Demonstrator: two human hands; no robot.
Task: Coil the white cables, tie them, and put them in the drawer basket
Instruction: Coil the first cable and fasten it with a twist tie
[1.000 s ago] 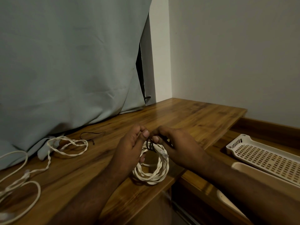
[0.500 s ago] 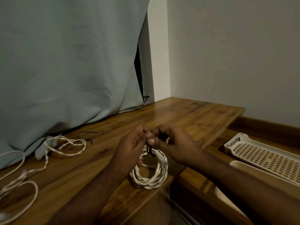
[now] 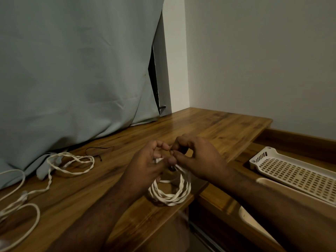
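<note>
- I see the coiled cable (image 3: 170, 194) lying at the front edge of the bench (image 3: 209, 128), close to its front right corner; its upper part is raised between both hands.
- My left hand (image 3: 145, 166) has its fingers curled, thumb and forefinger pinched at the top of the coil.
- My right hand (image 3: 198, 159) is likewise curled, its fingertips meeting those of the left. A small dark tie (image 3: 171, 167) sits on the coil just below them; which hand holds the tie I cannot tell.
- A loose cable (image 3: 71, 162) lies uncoiled near the back left of the bench, trailing to the left edge.
- A thin dark tie (image 3: 99, 149) lies just behind that cable.
- The basket (image 3: 294, 171) sits in the open drawer (image 3: 272, 140) to the right of the bench, apart from the coil.
- A curtain (image 3: 72, 70) hangs onto the back edge.
</note>
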